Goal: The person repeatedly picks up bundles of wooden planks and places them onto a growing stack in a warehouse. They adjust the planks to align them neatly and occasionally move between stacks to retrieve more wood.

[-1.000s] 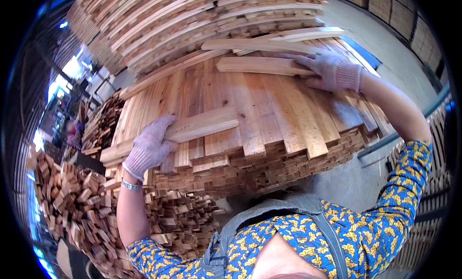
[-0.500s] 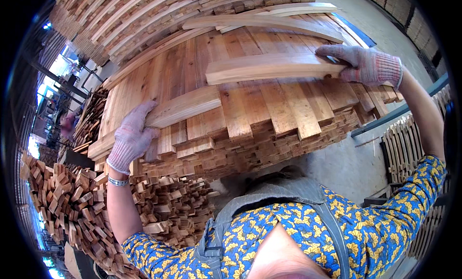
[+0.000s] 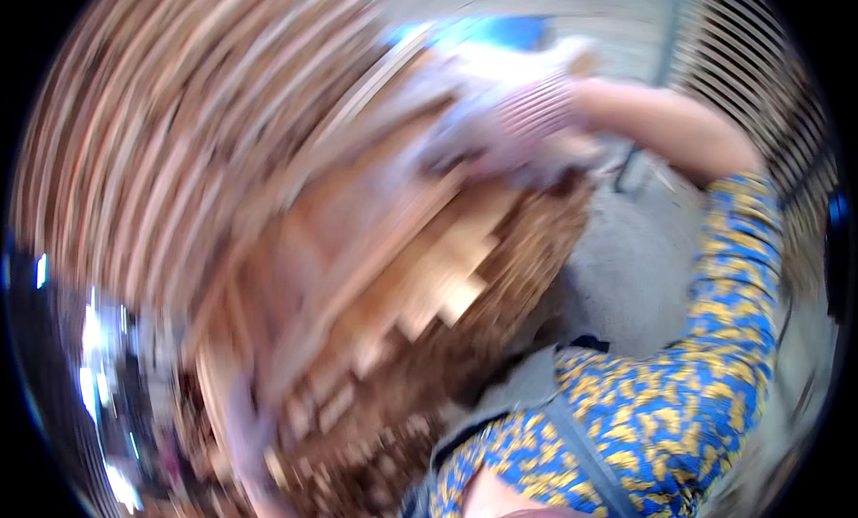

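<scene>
Strong motion blur covers the work area. My right hand, in a pale knitted glove with a ribbed cuff, reaches over the far right part of a stack of wooden boards. A long wooden plank slants across the stack top, its upper end right by that hand. Its fingers are smeared, so whether they grip the plank is unclear. My left hand, also gloved, is low at the stack's near left corner, beside a pale board edge. The blur hides its fingers too.
Beyond the boards, a tall pile of wood strips fills the upper left. Loose wood pieces lie below the stack. Grey concrete floor shows on the right, with slatted wood at upper right and a blue sheet behind.
The whole view has swung, so the stack now slants steeply. My right hand appears farther left and my left hand lower in the picture. Both gloves were sharp on planks earlier; now they are blurred.
</scene>
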`<state>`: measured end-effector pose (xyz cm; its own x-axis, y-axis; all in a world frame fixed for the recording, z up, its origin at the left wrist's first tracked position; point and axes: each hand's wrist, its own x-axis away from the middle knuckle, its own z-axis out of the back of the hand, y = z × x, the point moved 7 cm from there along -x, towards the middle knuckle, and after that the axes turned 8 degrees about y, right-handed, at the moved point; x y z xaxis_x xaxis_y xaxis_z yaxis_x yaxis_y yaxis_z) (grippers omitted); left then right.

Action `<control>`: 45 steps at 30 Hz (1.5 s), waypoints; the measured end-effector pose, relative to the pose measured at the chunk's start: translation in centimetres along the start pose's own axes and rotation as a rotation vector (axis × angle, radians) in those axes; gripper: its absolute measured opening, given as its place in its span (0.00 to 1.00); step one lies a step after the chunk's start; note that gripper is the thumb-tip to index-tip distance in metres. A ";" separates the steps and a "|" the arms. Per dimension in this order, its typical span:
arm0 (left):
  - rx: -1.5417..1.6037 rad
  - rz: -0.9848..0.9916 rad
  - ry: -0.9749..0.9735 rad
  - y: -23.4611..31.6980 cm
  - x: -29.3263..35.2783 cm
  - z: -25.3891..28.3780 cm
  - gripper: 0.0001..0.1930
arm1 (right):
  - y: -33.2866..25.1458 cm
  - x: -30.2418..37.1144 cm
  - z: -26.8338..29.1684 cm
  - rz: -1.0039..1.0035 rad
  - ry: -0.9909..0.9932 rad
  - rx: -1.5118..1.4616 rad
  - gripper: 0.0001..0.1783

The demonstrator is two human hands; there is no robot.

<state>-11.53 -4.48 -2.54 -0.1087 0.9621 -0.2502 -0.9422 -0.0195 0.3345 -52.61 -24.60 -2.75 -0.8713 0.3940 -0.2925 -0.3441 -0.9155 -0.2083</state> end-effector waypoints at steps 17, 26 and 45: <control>-0.022 0.155 -0.046 1.1 1.1 -0.1 0.36 | 0.4 0.4 -1.7 -0.048 0.129 0.037 0.26; -0.122 0.181 -0.052 -2.3 1.2 -0.4 0.36 | 1.0 -4.3 1.7 -0.037 0.279 -0.086 0.27; -0.158 0.021 0.094 0.1 2.2 1.2 0.32 | 9.9 -10.9 4.1 -0.236 0.141 0.017 0.34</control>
<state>-11.43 -2.03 -1.95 -0.1510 0.9315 -0.3310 -0.9767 -0.0890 0.1953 -47.98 -38.23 2.20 -0.7096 0.6028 -0.3649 -0.5387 -0.7979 -0.2706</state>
